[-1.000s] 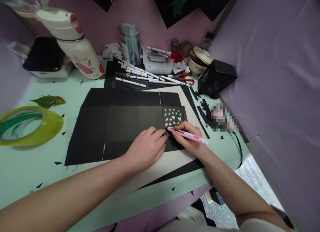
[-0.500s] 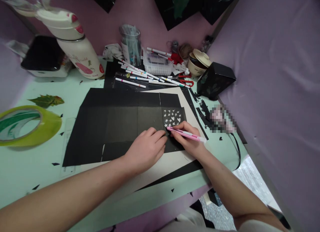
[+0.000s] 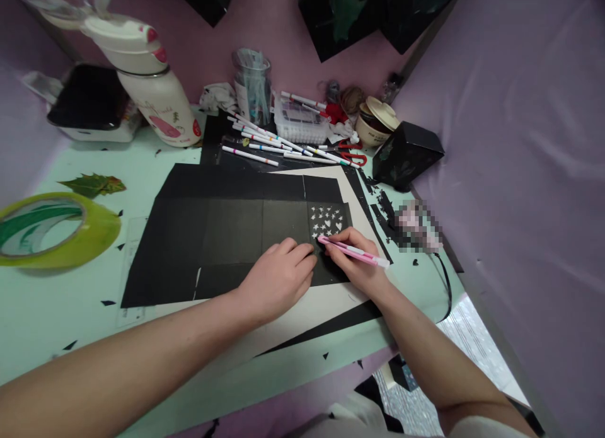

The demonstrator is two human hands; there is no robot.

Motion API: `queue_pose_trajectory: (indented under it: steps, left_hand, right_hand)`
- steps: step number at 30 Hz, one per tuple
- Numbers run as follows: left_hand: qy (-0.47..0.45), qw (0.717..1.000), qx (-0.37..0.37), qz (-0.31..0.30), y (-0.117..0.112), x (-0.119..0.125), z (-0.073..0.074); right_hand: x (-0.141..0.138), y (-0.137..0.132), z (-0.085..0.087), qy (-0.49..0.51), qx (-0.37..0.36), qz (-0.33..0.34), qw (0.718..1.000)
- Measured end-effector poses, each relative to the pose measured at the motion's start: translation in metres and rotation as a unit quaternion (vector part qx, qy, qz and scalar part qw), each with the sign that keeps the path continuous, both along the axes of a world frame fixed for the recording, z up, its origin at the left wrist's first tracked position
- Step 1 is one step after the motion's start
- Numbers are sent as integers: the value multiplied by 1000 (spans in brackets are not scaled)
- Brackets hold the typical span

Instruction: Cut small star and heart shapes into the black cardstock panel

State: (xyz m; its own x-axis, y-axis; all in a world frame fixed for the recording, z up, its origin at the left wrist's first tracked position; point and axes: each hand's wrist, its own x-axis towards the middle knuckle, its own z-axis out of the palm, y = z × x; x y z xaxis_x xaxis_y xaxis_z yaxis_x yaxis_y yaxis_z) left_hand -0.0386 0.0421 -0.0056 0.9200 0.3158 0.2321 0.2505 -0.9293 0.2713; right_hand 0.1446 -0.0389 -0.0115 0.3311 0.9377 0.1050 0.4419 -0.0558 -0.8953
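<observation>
A flat black card sheet (image 3: 227,236) with fold lines lies across white paper. Its right panel has several small star and heart cut-outs (image 3: 327,220) through which white shows. My left hand (image 3: 278,277) rests palm down on the card with fingers laid out, fingertips just left of the panel's lower part. Held like a pen in my right hand (image 3: 357,255) is a slim pink craft knife (image 3: 354,250). Its front end points left at the card just below the lowest stars; the tip itself is too small to make out.
Behind the card lie several white markers (image 3: 250,155) and red-handled scissors (image 3: 352,157). Yellow-green tape (image 3: 101,236) and a leaf (image 3: 94,184) are at left, near a white bottle (image 3: 165,110). A black box (image 3: 409,154), black scraps and a blurred corded item (image 3: 418,227) stand right.
The view has shifted slightly, so everything sits a little differently in the picture. Both hands stay at the same place on the card, the pink craft knife still held.
</observation>
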Motion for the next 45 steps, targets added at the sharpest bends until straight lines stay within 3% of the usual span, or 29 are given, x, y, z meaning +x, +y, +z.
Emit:
queue_pose_trajectory:
  steps: [37, 41, 45]
  left_hand:
    - [-11, 1000, -26, 6, 1, 0, 1]
    - [-19, 999, -27, 12, 1, 0, 1]
    - [-22, 999, -30, 15, 0, -1, 1]
  right_hand:
    - [2, 0, 1, 14, 0, 15, 1000]
    - [3, 1, 6, 12, 36, -11, 999]
    - [4, 7, 15, -51, 51, 32, 997]
